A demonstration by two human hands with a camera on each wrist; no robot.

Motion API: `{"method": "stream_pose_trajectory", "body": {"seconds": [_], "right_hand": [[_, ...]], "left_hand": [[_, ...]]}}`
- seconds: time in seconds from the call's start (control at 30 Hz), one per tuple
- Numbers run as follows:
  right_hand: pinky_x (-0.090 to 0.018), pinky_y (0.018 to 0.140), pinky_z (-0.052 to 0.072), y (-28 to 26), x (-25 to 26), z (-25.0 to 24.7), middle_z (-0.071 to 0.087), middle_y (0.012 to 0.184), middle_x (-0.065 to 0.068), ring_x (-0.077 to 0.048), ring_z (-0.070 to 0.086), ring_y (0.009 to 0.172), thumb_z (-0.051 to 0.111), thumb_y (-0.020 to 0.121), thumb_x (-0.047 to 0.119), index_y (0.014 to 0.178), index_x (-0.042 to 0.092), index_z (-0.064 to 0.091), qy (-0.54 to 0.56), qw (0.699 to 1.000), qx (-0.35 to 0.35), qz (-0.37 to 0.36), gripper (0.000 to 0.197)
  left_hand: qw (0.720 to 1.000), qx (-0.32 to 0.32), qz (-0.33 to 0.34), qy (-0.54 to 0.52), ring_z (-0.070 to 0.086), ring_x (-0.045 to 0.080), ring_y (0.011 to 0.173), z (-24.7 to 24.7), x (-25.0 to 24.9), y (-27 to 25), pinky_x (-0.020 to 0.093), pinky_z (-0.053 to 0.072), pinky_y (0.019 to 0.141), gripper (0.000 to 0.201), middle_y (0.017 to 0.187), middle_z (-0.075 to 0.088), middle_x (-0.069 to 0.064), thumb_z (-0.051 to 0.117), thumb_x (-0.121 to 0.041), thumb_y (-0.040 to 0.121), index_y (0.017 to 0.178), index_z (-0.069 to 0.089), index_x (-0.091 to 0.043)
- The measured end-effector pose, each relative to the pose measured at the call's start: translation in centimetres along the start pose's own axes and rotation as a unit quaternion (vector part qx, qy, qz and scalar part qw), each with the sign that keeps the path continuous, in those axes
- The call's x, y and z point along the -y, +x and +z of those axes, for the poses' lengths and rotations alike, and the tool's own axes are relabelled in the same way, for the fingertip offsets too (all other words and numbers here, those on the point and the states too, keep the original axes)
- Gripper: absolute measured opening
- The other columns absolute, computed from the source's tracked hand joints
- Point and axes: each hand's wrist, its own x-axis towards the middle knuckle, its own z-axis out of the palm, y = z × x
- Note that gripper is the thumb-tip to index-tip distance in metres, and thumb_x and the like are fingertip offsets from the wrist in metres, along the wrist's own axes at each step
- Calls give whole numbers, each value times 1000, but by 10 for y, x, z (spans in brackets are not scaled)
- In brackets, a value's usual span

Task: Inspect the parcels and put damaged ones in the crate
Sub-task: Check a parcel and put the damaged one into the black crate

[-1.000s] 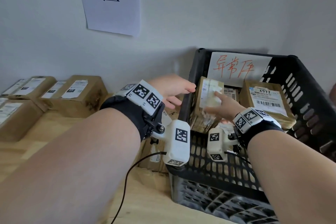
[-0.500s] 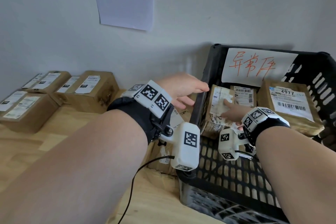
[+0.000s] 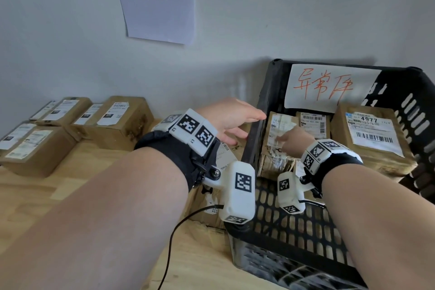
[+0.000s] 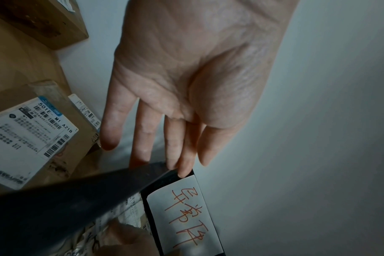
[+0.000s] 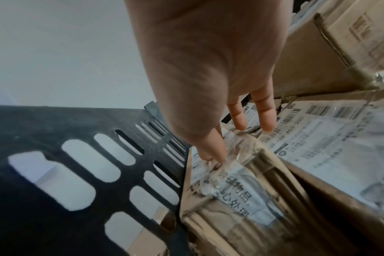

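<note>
A black crate [image 3: 270, 92] with a red-lettered paper sign [image 3: 329, 87] stands at the right. At its left end a crumpled parcel [image 3: 274, 148] with torn tape leans on a second parcel [image 3: 314, 122]. A large parcel marked 4977 [image 3: 372, 139] lies to the right. My right hand [image 3: 286, 135] rests on the crumpled parcel [image 5: 230, 190], and its straight fingertips [image 5: 208, 154] touch the wrinkled label. My left hand [image 3: 244, 122] hovers over the crate's left rim [image 4: 77, 199] with fingers [image 4: 140, 135] straight, holding nothing.
Several labelled cardboard parcels [image 3: 115, 120] sit on the wooden table [image 3: 58, 183] at the left, by the wall. Another parcel [image 4: 29, 138] lies beside the crate under my left wrist. A paper sheet [image 3: 157, 0] hangs on the wall. The crate's slotted wall [image 5: 55, 131] is close to my right hand.
The crumpled parcel has sunk from upright into the crate's left end, and my right hand went down with it. My left hand stays at the rim.
</note>
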Motion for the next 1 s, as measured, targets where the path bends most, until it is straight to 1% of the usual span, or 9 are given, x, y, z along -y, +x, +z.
{"method": "stream_pose_trajectory", "body": {"seconds": [0.1,0.27,0.37,0.43,0.5,0.67,0.77,0.9,1.0], "right_hand": [[-54,116,27,-4,-1,4,22,160,-9,-35,18,145,37,102,10,156,25,22,-44,999,0,-7,58],[-46,115,31,-19,-1,-5,32,157,-11,-33,36,140,38,103,8,145,12,44,-43,998,-1,-44,43],[-26,88,46,-32,0,-21,47,146,-15,-28,50,130,33,104,9,143,3,46,59,998,5,-31,41],[-22,66,39,-42,-3,-29,46,146,-17,-31,46,133,36,104,11,143,1,45,157,987,-6,-24,41],[-16,59,31,-53,-5,-36,46,146,-19,-33,44,135,41,103,12,143,1,45,234,971,-36,-22,42],[-18,58,38,-89,-3,-56,58,136,-18,-33,57,124,48,98,9,136,4,55,359,928,-97,6,38],[-23,58,44,-109,7,-65,68,119,-13,-31,68,101,48,93,1,118,-1,66,402,900,-168,11,31],[-43,87,56,-135,36,-77,70,93,-14,-34,66,89,50,89,6,103,-1,72,478,833,-277,-3,27],[-48,87,57,-156,76,-87,68,88,-11,-32,66,84,52,89,7,90,9,72,506,814,-283,-27,20]], "left_hand": [[1000,3,-2,0,58,25,117,1,0,0,45,46,98,46,142,52,-7,59,-34,95,137,49,-21],[1000,1,-6,2,54,27,123,1,0,-1,46,45,96,46,142,52,-9,58,-34,96,139,50,-21],[1000,-10,-8,6,52,25,124,3,-1,-1,45,46,94,44,141,53,-9,58,-34,96,138,51,-21],[1000,-11,-6,8,50,25,126,4,-2,-2,46,46,96,45,141,52,-9,56,-34,97,139,49,-21],[1000,-4,-5,1,46,26,130,4,-2,-5,48,45,100,46,143,50,-8,53,-33,99,142,45,-20],[999,-17,-1,-44,42,26,133,2,10,-16,49,39,107,46,142,52,-3,50,-31,100,143,43,-17],[998,-39,-5,-58,47,25,128,-6,28,-25,46,42,106,44,138,55,-1,51,-31,99,140,46,-17],[994,-36,-24,-99,56,22,108,-22,61,-38,35,47,90,35,121,60,3,51,-31,99,130,51,-15],[991,-53,-40,-115,60,27,108,-39,90,-50,41,45,97,35,120,61,9,53,-28,98,130,52,-12]]}}
